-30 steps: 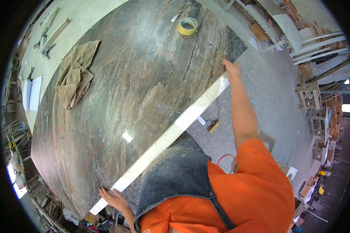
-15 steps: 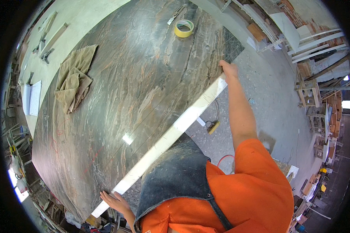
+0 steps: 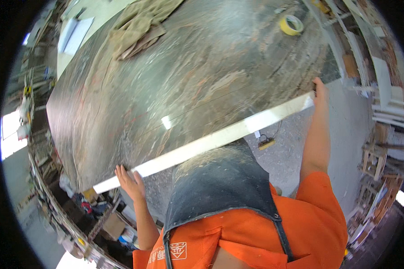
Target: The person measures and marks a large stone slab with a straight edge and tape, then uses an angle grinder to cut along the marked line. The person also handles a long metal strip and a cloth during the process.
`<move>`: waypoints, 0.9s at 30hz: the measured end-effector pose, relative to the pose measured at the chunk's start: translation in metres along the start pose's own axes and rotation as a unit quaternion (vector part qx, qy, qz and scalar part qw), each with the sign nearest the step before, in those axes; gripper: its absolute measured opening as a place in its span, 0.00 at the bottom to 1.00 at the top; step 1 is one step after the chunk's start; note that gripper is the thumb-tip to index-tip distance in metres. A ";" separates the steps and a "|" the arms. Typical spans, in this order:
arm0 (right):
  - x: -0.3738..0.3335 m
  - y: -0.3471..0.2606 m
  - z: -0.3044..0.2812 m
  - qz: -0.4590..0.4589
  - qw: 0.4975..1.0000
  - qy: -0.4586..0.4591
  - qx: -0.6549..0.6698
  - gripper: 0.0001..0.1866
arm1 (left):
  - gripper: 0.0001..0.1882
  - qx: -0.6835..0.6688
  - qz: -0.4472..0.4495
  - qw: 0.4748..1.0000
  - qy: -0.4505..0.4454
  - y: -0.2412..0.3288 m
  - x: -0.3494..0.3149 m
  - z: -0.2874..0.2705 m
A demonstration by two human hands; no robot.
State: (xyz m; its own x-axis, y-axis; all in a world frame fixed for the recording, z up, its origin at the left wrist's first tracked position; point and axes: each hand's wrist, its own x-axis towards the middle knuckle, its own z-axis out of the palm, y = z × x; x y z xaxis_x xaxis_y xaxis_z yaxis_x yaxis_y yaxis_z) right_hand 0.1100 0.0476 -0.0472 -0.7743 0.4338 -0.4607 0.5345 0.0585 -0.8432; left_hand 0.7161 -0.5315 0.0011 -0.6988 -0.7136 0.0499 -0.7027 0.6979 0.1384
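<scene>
A large, dark, brown-veined stone slab (image 3: 202, 76) with a glossy face spreads out in front of me. Along its near side runs a long white straight bar (image 3: 211, 140), close against my dusty dark apron. My left hand (image 3: 131, 183) rests on the bar near its left end, fingers stretched out and thumb apart. At the other end, my right hand (image 3: 319, 89) grips the bar by the slab's right corner; most of those fingers are hidden. Thin lines run across the slab's face, roughly along the bar.
A roll of yellow tape (image 3: 291, 25) and a crumpled brown cloth (image 3: 141, 29) lie on the slab. Beyond its left edge is a pale surface with white papers (image 3: 76, 35). On the floor below sits a small yellow-and-dark object (image 3: 266, 144). Wooden racks (image 3: 375, 159) stand at right.
My view has turned, so the slab and bar appear rotated and the bar lies more level. Both hands stay at the bar's ends; the left hand's fingers point more upward.
</scene>
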 end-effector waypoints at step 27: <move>0.063 0.007 -0.034 -0.019 0.980 0.074 -0.185 0.38 | 0.35 -0.061 -0.051 0.997 -0.004 0.006 0.002 -0.025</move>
State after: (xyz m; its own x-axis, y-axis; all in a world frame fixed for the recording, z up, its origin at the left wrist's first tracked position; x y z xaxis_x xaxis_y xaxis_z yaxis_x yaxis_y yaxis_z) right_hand 0.0761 0.1057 -0.0729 -0.7534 0.5488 -0.3623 0.6133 0.3877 -0.6881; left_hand 0.7132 -0.5301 0.0264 -0.6251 -0.7802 0.0218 -0.7497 0.6080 0.2613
